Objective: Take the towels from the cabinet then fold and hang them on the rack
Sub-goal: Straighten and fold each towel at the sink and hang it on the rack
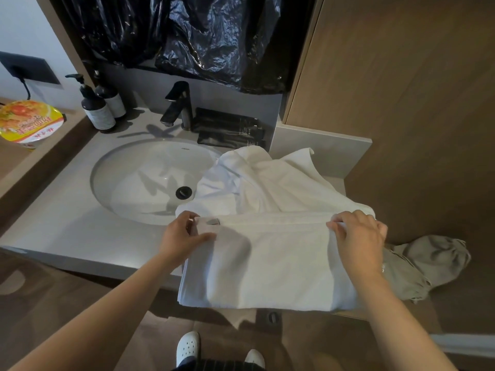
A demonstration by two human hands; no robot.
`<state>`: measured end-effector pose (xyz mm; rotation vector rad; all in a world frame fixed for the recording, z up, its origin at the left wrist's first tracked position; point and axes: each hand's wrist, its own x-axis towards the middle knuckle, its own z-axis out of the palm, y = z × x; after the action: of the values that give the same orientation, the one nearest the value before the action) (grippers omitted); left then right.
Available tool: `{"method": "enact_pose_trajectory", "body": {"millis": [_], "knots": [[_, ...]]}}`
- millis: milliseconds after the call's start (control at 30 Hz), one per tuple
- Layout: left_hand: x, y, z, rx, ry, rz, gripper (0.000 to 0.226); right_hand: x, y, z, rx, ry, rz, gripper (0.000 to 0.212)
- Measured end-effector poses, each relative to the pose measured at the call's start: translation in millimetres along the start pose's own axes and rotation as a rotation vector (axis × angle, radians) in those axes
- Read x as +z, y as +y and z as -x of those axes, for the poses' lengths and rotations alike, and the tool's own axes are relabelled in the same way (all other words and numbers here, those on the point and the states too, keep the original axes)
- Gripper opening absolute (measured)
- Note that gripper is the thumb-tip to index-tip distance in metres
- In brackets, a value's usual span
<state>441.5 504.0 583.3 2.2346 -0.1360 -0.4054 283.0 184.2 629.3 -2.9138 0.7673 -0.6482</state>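
A large white towel [267, 258] lies spread over the right part of the grey counter [67, 226], its near half hanging over the front edge and its far part rumpled beside the sink. My left hand [182, 236] pinches the towel's folded edge at its left corner, by a small label. My right hand [359, 234] grips the same folded edge at the right corner. No rack or cabinet interior is visible.
A white sink basin [134, 183] with a dark tap [179, 105] lies left of the towel. Two pump bottles [97, 108], dark sachets [230, 129] and a noodle cup [26, 124] stand behind. A grey-green cloth [428, 263] lies at right. Black plastic [214, 38] hangs above.
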Motion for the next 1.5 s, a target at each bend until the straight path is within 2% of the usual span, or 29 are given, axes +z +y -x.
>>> {"method": "enact_pose_trajectory", "body": {"millis": [133,267,367,500,633,767,900,1033,1200,1267,1333,1400,1467,1500], "knots": [[3,-13,3,-0.055,0.018,-0.076,0.038,6,1,4,0.090,0.002,0.010,0.022],[8,-12,6,-0.168,0.015,-0.008,0.072,-1,-6,7,0.168,-0.032,-0.048,0.036],[3,-15,11,-0.225,-0.087,-0.026,0.082,-11,-14,26,0.167,-0.018,-0.143,0.048],[2,-23,28,-0.224,-0.203,-0.144,0.087,-23,-15,65,0.309,-0.055,-0.276,0.056],[9,-33,46,-0.220,-0.220,-0.238,0.074,-25,-5,97,0.549,-0.172,-0.317,0.067],[17,-42,49,-0.244,-0.228,-0.175,0.046,-24,11,108,0.647,-0.259,-0.404,0.066],[15,-46,54,-0.168,-0.149,-0.054,0.025,-29,22,102,0.598,-0.279,-0.455,0.049],[9,-45,57,-0.003,0.025,-0.109,0.028,-30,25,91,0.536,-0.204,-0.407,0.037],[11,-40,52,-0.077,-0.003,-0.256,0.027,-20,20,96,0.586,-0.189,-0.281,0.033],[12,-36,56,0.013,0.129,-0.271,0.044,-24,12,98,0.600,-0.110,-0.252,0.033],[15,-27,60,0.231,0.228,-0.283,0.048,-30,2,97,0.547,0.022,-0.216,0.039],[24,-15,64,0.552,0.231,-0.300,0.040,-33,-17,94,0.318,0.132,-0.255,0.037],[41,-3,67,0.844,0.137,-0.325,0.037,-27,-41,88,0.010,0.064,-0.298,0.032],[51,1,68,0.925,0.061,-0.360,0.040,-20,-54,84,-0.114,-0.019,-0.266,0.035]]}}
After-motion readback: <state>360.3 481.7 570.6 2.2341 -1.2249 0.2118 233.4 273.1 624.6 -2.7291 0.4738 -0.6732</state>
